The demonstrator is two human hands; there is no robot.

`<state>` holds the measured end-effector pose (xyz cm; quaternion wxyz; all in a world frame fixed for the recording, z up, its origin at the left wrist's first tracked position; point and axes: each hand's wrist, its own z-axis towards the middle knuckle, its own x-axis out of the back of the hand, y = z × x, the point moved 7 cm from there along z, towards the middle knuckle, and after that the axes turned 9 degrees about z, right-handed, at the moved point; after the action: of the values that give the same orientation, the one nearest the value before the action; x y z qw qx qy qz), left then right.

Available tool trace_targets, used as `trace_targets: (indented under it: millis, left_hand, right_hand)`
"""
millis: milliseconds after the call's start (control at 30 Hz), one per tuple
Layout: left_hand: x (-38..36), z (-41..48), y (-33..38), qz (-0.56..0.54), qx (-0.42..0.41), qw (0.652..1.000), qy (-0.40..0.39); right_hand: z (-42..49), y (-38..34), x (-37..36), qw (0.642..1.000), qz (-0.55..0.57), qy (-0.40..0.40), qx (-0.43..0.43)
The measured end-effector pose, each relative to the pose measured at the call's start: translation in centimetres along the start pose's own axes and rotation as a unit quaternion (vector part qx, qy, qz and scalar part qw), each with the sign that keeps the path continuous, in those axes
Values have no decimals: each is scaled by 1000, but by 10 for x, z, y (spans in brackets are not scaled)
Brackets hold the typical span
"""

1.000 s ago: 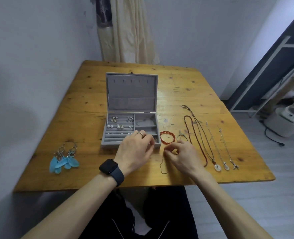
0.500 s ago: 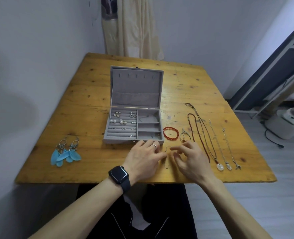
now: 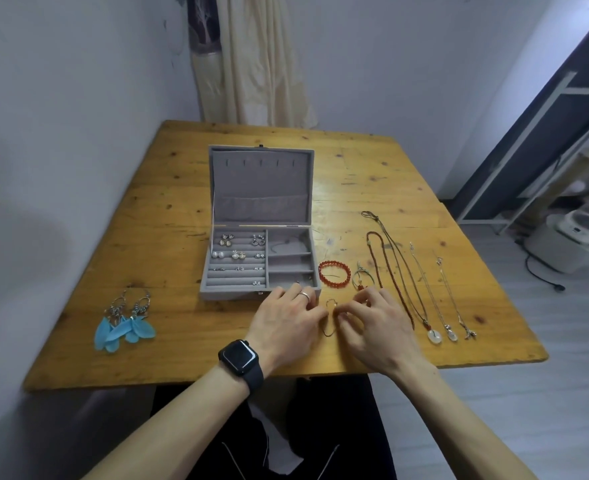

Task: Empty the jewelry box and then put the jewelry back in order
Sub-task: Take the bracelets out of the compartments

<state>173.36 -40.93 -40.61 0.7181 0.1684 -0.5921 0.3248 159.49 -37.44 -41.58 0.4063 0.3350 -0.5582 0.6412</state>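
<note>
While both hands point(image 3: 331, 323) seemingly pinch the thin chain point(image 3: 329, 318), a red bracelet point(image 3: 334, 273) lies beside.

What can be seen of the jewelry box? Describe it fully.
The jewelry box is grey, velvet-looking and rectangular, lying open on the wooden table with its lid upright. The lid lining has a row of small hooks and a pocket. The base's left half has ring-roll rows holding small earrings; its right half is three compartments, mostly bare. The left hand rests at its front right corner.
</note>
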Motion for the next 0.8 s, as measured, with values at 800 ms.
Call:
trace_targets:
  millis: [800]
  left_hand:
    - [33, -22, -124, -65, 233, 969, 58]
  right_hand:
    - [50, -72, -3, 993, 107, 35, 45]
